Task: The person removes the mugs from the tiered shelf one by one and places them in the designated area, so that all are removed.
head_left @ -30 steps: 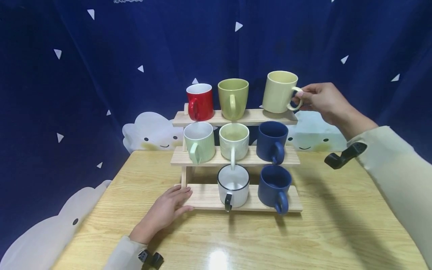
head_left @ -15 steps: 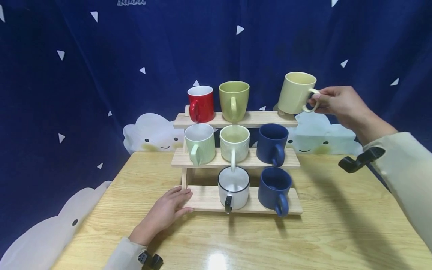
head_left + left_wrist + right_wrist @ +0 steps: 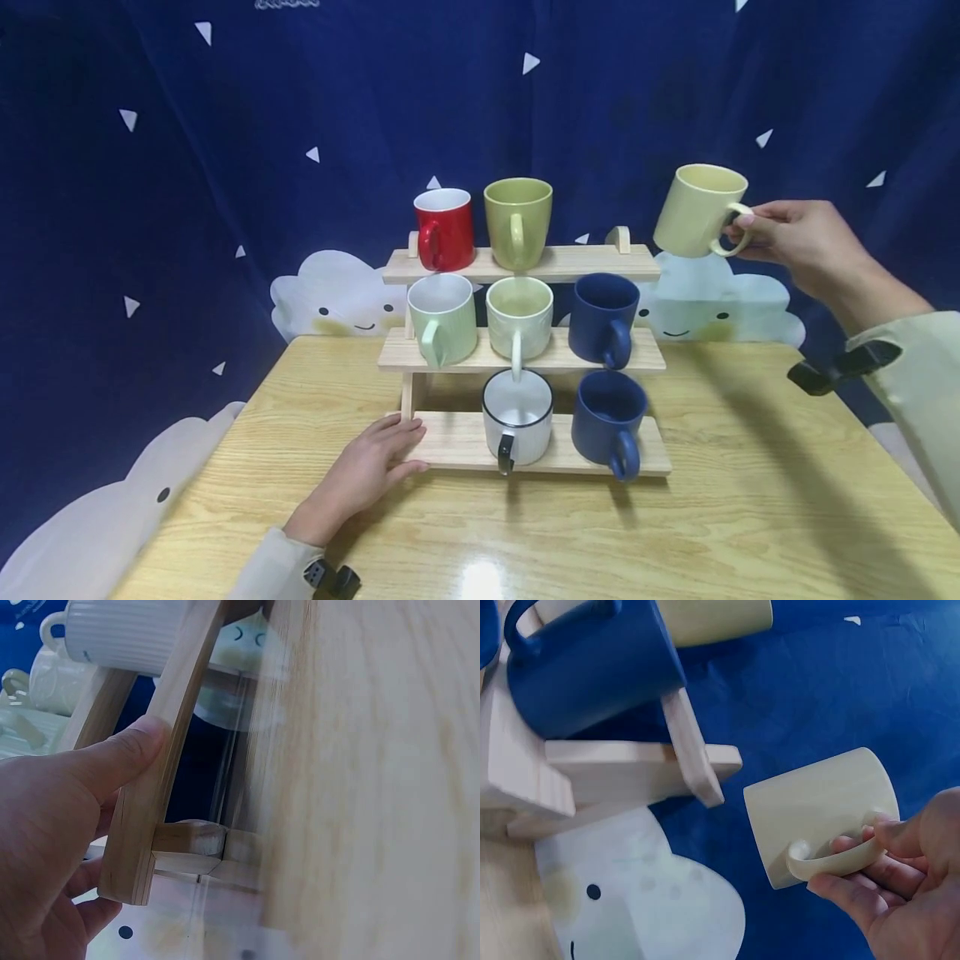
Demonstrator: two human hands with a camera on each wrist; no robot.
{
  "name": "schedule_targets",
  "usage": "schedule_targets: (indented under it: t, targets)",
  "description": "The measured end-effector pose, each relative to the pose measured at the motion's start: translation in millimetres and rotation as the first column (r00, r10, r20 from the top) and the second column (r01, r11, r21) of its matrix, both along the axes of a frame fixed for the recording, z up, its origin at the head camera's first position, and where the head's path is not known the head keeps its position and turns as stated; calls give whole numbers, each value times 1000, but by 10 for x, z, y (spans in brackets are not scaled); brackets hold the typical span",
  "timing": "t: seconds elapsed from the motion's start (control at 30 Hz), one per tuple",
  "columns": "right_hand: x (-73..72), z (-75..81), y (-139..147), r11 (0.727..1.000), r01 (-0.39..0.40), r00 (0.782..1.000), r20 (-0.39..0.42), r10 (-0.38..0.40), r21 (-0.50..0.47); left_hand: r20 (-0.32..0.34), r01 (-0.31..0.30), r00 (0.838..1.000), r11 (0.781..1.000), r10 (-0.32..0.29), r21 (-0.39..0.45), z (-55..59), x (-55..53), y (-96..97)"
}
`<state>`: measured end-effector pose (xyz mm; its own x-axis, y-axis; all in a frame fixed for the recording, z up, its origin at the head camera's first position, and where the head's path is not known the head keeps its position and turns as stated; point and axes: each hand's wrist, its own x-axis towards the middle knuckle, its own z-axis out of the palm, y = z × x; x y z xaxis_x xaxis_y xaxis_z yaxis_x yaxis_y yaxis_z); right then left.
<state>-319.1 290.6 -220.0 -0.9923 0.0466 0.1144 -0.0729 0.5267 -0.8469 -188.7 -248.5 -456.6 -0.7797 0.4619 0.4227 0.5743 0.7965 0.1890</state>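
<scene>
By its handle, my right hand [image 3: 810, 246] holds a pale yellow mug [image 3: 697, 212] in the air, just past the right end of the top shelf. The right wrist view shows the fingers and thumb pinching the mug's handle [image 3: 832, 864]. My left hand [image 3: 367, 467] grips the left end of the bottom board of a three-tier wooden rack [image 3: 450, 440], its thumb [image 3: 139, 746] along the board's edge. A red mug [image 3: 446, 229] and an olive-green mug [image 3: 517, 221] stand on the top shelf.
On the middle shelf are a mint mug [image 3: 444, 321], a cream mug [image 3: 520, 321] and a navy mug [image 3: 603, 317]. The bottom shelf bears a black-rimmed white mug [image 3: 517, 417] and another navy mug [image 3: 609, 417]. Behind the wooden table [image 3: 450, 533] hangs a blue curtain [image 3: 375, 100].
My right hand has carried the pale yellow mug rightward from above the top shelf's right end to beyond it, baring a wooden end piece there. The left hand stays in place.
</scene>
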Motion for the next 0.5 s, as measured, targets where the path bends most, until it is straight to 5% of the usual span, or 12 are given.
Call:
schedule_targets:
  t: [0.5]
  targets:
    - [37,-538,425,1000,8,999,-49,-8,15,9,-1,1000,1000,1,1,-7,-6,-2]
